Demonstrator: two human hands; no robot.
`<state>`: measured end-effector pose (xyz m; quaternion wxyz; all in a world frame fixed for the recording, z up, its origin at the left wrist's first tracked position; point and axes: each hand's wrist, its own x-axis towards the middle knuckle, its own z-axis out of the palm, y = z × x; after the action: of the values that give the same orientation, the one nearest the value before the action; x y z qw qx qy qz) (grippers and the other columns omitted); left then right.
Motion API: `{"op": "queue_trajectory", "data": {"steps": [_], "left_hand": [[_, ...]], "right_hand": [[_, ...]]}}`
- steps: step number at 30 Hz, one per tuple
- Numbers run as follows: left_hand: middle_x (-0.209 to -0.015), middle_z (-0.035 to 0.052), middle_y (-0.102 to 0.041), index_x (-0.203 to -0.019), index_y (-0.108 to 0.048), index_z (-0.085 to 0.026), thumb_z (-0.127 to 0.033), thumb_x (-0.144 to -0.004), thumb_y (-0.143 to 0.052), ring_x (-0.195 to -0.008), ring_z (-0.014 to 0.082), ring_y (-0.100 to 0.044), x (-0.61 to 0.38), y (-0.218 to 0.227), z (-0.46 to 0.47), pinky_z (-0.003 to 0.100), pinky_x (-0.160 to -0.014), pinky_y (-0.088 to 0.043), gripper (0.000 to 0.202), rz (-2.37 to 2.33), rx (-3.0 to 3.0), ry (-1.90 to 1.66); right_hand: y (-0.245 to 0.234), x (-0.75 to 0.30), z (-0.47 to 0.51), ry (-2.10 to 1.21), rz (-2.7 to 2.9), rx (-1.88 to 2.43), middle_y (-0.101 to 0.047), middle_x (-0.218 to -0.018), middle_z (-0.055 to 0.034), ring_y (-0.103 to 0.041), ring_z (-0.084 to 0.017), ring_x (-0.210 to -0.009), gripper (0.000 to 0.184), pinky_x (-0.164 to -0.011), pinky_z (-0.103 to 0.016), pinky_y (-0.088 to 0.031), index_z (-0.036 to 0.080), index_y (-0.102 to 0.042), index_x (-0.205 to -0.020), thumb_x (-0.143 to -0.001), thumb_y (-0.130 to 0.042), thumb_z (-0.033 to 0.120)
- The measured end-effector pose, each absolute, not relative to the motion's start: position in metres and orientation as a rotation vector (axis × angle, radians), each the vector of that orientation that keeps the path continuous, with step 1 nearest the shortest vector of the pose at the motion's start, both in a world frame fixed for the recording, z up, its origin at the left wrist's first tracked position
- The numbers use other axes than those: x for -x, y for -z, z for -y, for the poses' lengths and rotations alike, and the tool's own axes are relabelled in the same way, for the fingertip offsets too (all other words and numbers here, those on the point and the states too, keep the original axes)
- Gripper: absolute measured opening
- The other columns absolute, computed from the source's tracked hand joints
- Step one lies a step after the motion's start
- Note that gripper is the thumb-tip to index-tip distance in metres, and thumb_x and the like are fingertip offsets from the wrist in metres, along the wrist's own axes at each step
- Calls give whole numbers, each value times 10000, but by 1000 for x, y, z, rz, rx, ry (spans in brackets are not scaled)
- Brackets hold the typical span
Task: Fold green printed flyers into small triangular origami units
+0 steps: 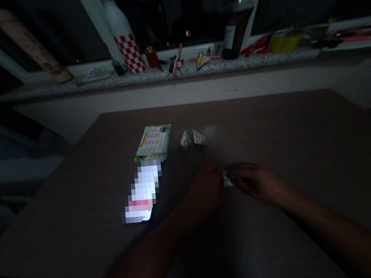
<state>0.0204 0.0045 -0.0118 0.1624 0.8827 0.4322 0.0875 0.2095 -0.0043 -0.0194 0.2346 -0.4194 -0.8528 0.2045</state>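
Note:
In dim light, a small piece of printed paper (227,180) is on the table between my two hands. My left hand (208,184) is closed at its left edge, with the fingertips mostly in shadow. From the right, my right hand (257,182) pinches the same paper between thumb and fingers. Farther back stand two small folded paper pieces (185,140), (199,138), printed in green and white. A stack of printed paper sheets (155,141) lies to their left. Just in front of that stack is a lit phone (143,192), its screen blurred out.
The wooden table (285,126) reaches back to a wall below a stone windowsill (160,74). On the sill are a red-and-white checked bottle (128,44), a small red jar (151,56), a dark bottle (231,37), pens (177,59) and another folded paper piece (202,59).

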Motion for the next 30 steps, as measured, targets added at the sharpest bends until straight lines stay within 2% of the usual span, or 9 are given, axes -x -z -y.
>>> {"op": "queue_trajectory", "data": {"steps": [8, 14, 20, 25, 30], "left_hand": [[-875, 71, -609, -817, -622, -129, -177, -871, -448, -769, 164, -590, -23, 16, -6, 264, -701, -479, 188, -1288, -2510, -266], [-879, 71, -608, -821, -617, -129, -157, -856, -461, -784, 166, -587, -24, 14, -6, 267, -710, -477, 162, -1280, -2496, -266], [-889, 63, -608, -871, -613, -145, -114, -822, -484, -821, 175, -578, -23, 10, -5, 279, -732, -478, 142, -1254, -2445, -333], [-907, 70, -603, -861, -632, -139, -128, -837, -484, -803, 168, -577, -24, 10, -5, 279, -724, -481, 150, -1253, -2434, -290], [-914, 81, -611, -845, -640, -120, -135, -859, -471, -889, 185, -560, -20, 8, -3, 306, -830, -469, 170, -1172, -2509, -298]], "right_hand": [[18, -210, 4, -572, 2344, 1137, -691, -872, -35, -648, -155, -781, 174, -713, -264, -494, 206, -653, -923, -849, -523, 116], [16, -211, 4, -512, 2417, 1078, -686, -904, -53, -622, -185, -887, 150, -811, -322, -482, 191, -656, -912, -860, -534, 120], [15, -214, 3, -465, 2489, 998, -680, -948, -65, -613, -200, -928, 147, -846, -357, -477, 195, -665, -979, -865, -574, 198], [16, -214, 4, -393, 2529, 997, -675, -943, -56, -607, -195, -921, 139, -843, -352, -473, 209, -692, -949, -870, -577, 222], [17, -213, 5, -318, 2574, 1025, -666, -936, -55, -593, -199, -901, 155, -835, -362, -472, 205, -689, -958, -884, -553, 221]]}}
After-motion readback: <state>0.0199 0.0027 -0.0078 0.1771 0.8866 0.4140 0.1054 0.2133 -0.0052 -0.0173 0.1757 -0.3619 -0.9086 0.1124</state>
